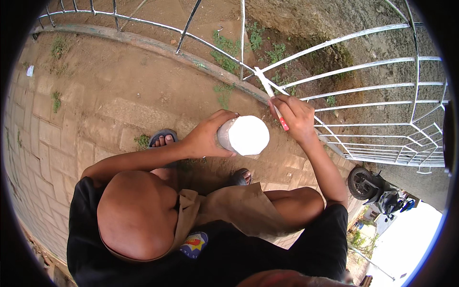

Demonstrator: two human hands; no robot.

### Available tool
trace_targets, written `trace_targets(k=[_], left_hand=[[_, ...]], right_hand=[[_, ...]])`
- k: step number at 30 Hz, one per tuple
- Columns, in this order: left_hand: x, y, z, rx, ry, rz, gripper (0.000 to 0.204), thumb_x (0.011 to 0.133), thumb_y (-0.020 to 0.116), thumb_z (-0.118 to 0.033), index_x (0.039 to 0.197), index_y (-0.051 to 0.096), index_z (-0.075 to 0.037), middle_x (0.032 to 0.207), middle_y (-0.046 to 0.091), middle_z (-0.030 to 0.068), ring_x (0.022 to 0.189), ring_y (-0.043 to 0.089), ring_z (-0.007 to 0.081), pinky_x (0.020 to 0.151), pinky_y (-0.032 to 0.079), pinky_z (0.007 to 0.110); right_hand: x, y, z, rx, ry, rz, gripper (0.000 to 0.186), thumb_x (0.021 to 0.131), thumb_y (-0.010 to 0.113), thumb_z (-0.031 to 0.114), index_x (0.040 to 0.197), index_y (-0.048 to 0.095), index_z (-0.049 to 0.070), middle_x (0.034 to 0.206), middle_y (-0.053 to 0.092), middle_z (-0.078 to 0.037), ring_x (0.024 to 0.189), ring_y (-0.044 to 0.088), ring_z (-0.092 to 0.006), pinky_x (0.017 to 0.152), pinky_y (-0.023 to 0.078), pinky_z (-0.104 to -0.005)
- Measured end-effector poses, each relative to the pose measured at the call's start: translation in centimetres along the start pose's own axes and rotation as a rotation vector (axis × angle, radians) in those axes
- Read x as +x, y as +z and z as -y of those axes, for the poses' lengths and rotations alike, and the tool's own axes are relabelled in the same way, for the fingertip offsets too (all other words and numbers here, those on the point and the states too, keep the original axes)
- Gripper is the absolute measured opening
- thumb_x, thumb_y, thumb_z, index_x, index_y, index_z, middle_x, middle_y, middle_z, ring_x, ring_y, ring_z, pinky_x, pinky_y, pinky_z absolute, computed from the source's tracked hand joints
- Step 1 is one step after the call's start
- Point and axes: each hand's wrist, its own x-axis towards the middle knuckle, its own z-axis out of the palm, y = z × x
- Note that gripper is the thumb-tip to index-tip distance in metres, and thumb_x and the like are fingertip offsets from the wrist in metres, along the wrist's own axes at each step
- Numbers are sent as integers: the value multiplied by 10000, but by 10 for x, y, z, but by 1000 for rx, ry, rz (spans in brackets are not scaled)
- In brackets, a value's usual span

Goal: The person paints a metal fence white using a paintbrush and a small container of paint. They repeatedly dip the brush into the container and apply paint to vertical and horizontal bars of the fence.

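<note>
White-filled cup clasped by left fingers, spread around side; right fingers pinch brush at fence.

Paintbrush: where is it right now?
In the head view, the paintbrush is above and right of centre, gripped in the right hand, its bristle end at the white fence, beyond the container.
</note>
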Motion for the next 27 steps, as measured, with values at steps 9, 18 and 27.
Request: trace_targets(k=[9, 18, 27], left_hand=[[0, 3, 2, -44, -23, 15, 875, 642, 926, -245, 1376, 516, -3, 1307, 572, 196, 1238, 585, 374, 1055, 464, 443], [-4, 7, 9, -14, 9, 34, 898, 643, 925, -234, 1395, 496, 3, 1339, 556, 195, 1268, 567, 364, 1080, 447, 435], [2, 7, 3, -10, 2, 42, 911, 636, 934, -239, 1392, 498, 24, 1330, 556, 193, 1262, 571, 343, 1063, 462, 424]], right_hand=[[-17, 1, 2, -3, -52, 38, 163, 799, 813, 70, 866, 665, 83, 917, 696, -53, 732, 701, -179, 551, 550, -304], [-47, 38, 0, -19, -160, 29, 211, 759, 693, 132, 945, 603, 176, 891, 576, 29, 752, 628, -121, 558, 516, -270], [-55, 51, -5, -103, -134, 134, 245, 764, 681, 160, 983, 573, 184, 919, 541, 19, 820, 636, -122, 562, 525, -256]])
